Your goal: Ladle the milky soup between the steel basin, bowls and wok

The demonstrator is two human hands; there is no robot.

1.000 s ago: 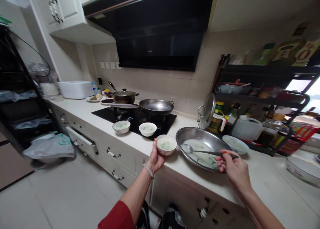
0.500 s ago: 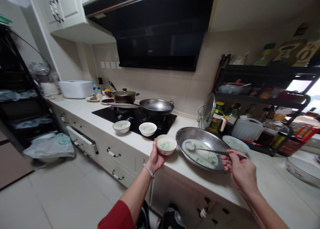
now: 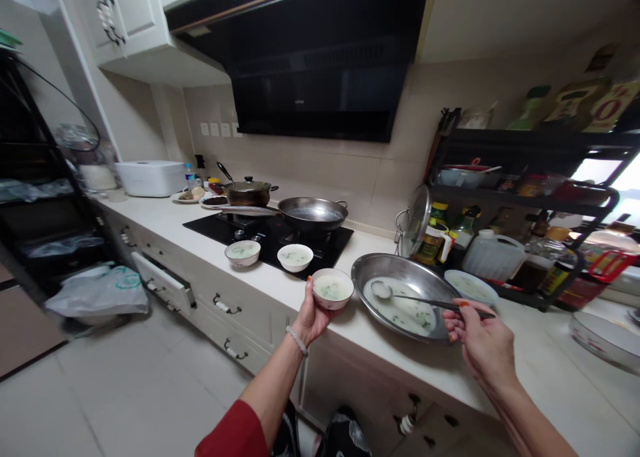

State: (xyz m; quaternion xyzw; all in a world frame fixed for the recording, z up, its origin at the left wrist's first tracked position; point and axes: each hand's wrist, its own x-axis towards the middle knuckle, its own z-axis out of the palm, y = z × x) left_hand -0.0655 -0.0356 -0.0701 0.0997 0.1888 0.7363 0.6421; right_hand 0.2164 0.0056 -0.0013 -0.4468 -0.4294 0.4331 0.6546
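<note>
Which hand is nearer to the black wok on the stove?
Left. The left hand holds a small bowl at the counter edge, just below the stove and the wok. The right hand grips the ladle over the steel basin, farther right.

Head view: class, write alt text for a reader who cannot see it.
At a kitchen counter, the left hand holds a bowl of pale soup beside a metal basin, while the right hand holds a ladle in it. Two bowls sit by the wok.
</note>
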